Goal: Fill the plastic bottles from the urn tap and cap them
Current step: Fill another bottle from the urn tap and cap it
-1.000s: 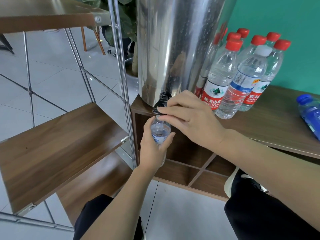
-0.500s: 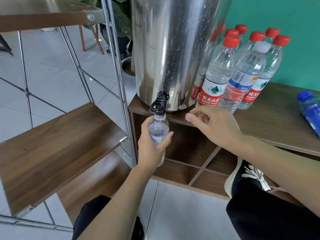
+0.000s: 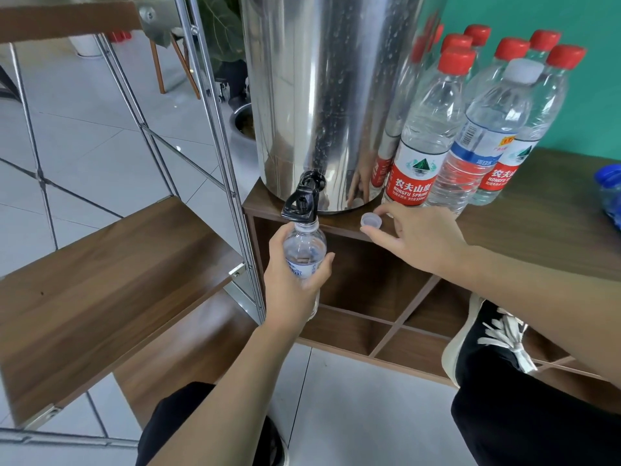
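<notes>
The left hand (image 3: 295,277) wraps around a small open bottle (image 3: 304,253), holding it right under the urn's black tap (image 3: 302,200). The right hand (image 3: 413,237), fingers loosely spread, reaches for the loose cap (image 3: 370,219) lying beside the urn (image 3: 322,95). Capped bottles (image 3: 420,136) stand beside the urn, probably finished. I think this bottle only needs its cap.

Left hand (image 3: 295,280) grips bottle (image 3: 305,250) under tap (image 3: 302,200); right hand (image 3: 416,237) apparently touching cap (image 3: 371,219).
</notes>
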Action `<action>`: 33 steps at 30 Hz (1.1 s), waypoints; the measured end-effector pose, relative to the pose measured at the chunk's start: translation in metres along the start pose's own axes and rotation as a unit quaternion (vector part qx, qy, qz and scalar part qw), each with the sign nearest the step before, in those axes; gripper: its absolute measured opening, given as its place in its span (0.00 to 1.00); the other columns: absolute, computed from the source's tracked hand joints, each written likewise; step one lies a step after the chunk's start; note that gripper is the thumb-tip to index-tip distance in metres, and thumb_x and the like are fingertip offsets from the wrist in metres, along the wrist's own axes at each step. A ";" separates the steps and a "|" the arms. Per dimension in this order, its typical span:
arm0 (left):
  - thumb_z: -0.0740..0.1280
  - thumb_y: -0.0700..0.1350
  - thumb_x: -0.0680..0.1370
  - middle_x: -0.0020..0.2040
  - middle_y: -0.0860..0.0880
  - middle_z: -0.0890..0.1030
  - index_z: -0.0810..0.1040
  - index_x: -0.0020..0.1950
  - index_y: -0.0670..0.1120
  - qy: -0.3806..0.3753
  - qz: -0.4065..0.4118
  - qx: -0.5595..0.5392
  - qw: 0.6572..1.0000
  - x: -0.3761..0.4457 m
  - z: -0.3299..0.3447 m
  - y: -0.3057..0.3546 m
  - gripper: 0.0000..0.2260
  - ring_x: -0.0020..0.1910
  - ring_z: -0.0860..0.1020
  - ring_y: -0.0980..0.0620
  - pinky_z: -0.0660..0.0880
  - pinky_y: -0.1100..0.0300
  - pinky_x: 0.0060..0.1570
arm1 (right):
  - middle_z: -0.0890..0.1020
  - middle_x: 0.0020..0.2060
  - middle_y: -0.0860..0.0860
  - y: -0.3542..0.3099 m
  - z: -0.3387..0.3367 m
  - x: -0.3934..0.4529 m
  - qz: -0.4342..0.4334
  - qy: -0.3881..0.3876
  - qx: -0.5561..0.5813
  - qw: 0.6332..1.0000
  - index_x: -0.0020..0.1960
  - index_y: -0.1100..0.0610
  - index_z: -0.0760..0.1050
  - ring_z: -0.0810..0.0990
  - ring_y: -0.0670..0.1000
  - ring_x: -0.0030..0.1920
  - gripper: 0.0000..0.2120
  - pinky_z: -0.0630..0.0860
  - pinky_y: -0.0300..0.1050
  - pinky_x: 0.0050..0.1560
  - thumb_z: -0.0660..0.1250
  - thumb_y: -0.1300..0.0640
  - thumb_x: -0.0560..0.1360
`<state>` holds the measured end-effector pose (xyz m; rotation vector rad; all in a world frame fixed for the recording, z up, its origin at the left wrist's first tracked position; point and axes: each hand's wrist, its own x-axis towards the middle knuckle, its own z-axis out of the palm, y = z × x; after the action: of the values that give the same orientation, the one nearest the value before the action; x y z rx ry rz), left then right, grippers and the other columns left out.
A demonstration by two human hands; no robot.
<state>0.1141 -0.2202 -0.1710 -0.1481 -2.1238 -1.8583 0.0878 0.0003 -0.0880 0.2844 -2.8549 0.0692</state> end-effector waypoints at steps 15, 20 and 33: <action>0.79 0.38 0.73 0.57 0.61 0.78 0.68 0.71 0.51 0.020 -0.011 0.000 1.000 0.000 0.004 0.000 0.31 0.56 0.79 0.64 0.73 0.74 0.53 | 0.67 0.31 0.39 0.006 0.014 0.002 0.009 0.007 0.061 0.998 0.61 0.49 0.77 0.70 0.42 0.35 0.28 0.62 0.38 0.33 0.57 0.29 0.78; 0.79 0.38 0.73 0.57 0.60 0.78 0.68 0.72 0.49 0.016 -0.016 -0.007 1.000 0.000 0.005 0.003 0.31 0.56 0.79 0.65 0.74 0.74 0.52 | 0.65 0.32 0.36 0.006 0.012 0.001 0.004 0.008 0.058 0.998 0.61 0.49 0.78 0.71 0.43 0.39 0.27 0.62 0.36 0.34 0.56 0.29 0.78; 0.79 0.39 0.73 0.58 0.62 0.77 0.67 0.71 0.51 0.008 -0.015 -0.001 1.000 0.000 0.004 0.004 0.32 0.57 0.78 0.69 0.73 0.76 0.52 | 0.72 0.37 0.40 0.008 0.016 0.000 0.001 0.026 0.050 0.998 0.61 0.50 0.77 0.74 0.44 0.41 0.27 0.63 0.35 0.34 0.56 0.30 0.79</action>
<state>0.1144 -0.2153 -0.1673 -0.1021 -2.1236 -1.8729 0.0817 0.0069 -0.1037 0.2960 -2.8038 0.2168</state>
